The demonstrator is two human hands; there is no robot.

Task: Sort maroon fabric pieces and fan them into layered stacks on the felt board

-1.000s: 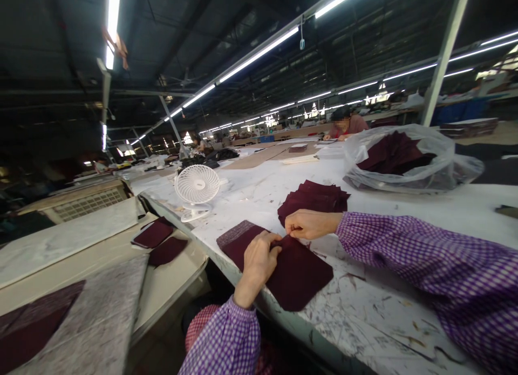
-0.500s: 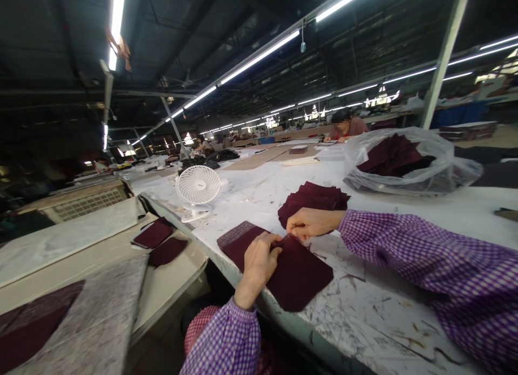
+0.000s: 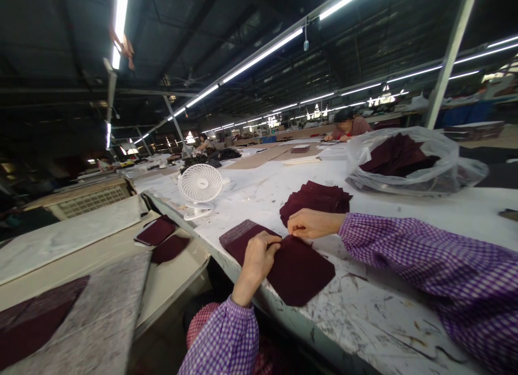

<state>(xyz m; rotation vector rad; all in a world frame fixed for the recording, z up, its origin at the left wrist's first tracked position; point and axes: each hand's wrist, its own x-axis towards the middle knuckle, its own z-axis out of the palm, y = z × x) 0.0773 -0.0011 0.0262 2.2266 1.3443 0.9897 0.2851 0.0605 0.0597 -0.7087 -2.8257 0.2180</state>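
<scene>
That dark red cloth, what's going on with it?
A person in purple checked sleeves is working on the dark red cloth, which lies on a white table. The left hand rests on it with bent fingers, while the right hand pinches its far edge. Beyond lie a pile of similar pieces and a clear bag holding more.

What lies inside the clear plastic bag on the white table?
Inside the clear plastic bag are dark maroon fabric pieces. Whatever lies beneath the top ones is covered and cannot be seen.
</scene>
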